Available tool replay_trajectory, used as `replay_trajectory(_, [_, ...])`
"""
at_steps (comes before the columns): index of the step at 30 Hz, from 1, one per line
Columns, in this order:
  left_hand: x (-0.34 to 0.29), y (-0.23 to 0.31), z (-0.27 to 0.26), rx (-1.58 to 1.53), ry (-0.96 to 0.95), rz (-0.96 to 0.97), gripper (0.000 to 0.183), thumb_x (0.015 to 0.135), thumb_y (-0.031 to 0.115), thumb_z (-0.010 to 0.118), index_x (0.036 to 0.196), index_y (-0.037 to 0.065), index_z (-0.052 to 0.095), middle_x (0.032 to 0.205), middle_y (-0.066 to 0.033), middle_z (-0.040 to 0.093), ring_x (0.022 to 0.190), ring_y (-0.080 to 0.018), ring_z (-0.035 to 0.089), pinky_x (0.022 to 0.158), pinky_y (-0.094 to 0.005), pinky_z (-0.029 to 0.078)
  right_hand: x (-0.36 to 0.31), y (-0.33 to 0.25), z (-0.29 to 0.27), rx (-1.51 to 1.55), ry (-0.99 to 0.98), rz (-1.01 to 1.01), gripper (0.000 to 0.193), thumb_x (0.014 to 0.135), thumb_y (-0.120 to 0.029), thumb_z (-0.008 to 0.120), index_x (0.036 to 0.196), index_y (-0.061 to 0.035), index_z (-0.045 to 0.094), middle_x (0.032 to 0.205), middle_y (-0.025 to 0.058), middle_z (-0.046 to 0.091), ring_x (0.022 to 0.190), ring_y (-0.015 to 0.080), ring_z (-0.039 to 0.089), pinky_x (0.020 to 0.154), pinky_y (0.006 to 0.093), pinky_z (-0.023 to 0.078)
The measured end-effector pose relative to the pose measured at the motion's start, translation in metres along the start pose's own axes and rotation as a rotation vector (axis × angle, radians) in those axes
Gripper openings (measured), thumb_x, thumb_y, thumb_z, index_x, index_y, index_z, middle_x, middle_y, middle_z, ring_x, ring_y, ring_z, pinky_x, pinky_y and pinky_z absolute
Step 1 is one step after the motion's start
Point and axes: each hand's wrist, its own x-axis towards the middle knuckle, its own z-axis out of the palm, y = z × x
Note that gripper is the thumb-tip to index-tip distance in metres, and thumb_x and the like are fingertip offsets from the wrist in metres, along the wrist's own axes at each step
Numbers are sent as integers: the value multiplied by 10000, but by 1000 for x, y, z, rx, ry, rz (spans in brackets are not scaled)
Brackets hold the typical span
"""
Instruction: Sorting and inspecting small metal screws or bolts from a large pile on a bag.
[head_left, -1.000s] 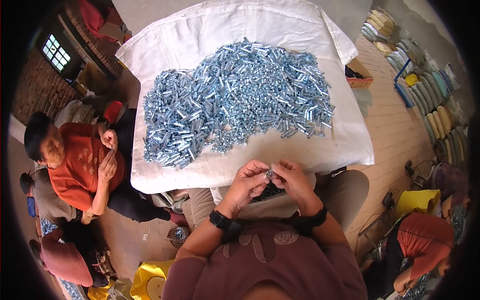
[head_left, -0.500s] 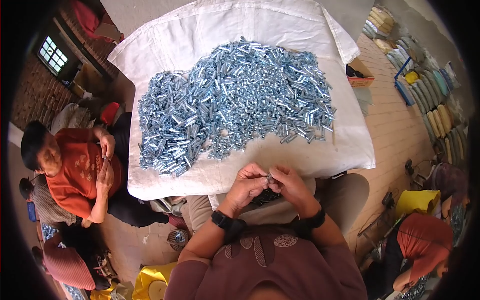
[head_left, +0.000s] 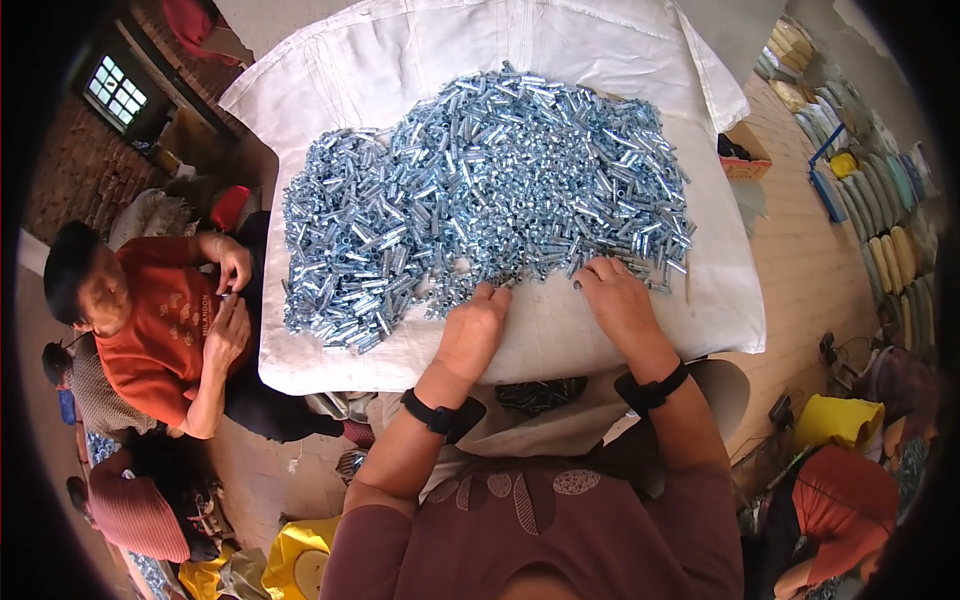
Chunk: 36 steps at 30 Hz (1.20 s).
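Observation:
A wide heap of shiny bluish metal sleeves (head_left: 365, 310) and small nuts (head_left: 520, 200) lies on a white cloth (head_left: 560, 345) in front of me. My left hand (head_left: 474, 328) is at the heap's near edge, among the nuts. Its fingers are bent and pressed together at the tips; whatever they pinch is too small to make out. My right hand (head_left: 617, 298) rests farther right by the sleeves at the near edge, thumb apart from the curved fingers, with nothing visible in it. Below the cloth's edge, between my forearms, dark pieces (head_left: 540, 395) lie in my lap area.
A person in an orange shirt (head_left: 165, 330) sits close on the left, holding a small piece. More people work at lower left and lower right (head_left: 845, 500). A cardboard box (head_left: 745, 155) stands right of the cloth. Filled sacks (head_left: 870, 215) line the right wall. Yellow bags (head_left: 838, 420) stand around.
My hands were together above the lap, fingers meeting on a small piece. They have parted and moved forward to the heap, the right one farther right. The dark pieces below are now more exposed.

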Motion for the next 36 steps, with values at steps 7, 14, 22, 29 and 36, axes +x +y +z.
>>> replay_trajectory(7, [0,-9,0,10,16,115,48,761,39,564,784,64,530,758,-114,534,580,-301,588,489,-376,495,-2,2,5,155,-187,156,126,793,-104,532,900,-55,580,882,98,558,844,277,569,664,395,478])
replay_trajectory(14, [-10,3,-9,-97,110,80,93,768,52,582,785,39,491,700,-125,561,586,-271,595,533,-352,491,0,0,14,273,-174,315,153,834,-167,517,898,-37,565,858,145,583,787,325,580,675,405,463])
replay_trajectory(22, [-22,6,2,-1260,185,-345,51,831,40,611,844,52,563,734,-45,601,524,-96,511,434,-216,386,-1,-22,0,1217,-45,702,167,845,-115,600,978,-14,587,847,70,615,753,178,631,577,276,494])
replay_trajectory(29, [-37,47,-27,-1684,-74,-644,102,855,29,579,956,19,593,813,-60,614,534,-54,475,403,-167,349,-37,-61,-21,1639,-93,813,253,866,-136,600,1063,18,566,881,62,615,767,149,629,567,237,489])
replay_trajectory(36, [-49,63,-28,-1756,-100,-598,108,862,20,563,965,-4,582,821,-83,619,524,-64,483,404,-174,366,-64,-71,-24,1666,31,808,226,862,-162,614,1004,13,589,836,49,616,725,129,617,558,225,474])
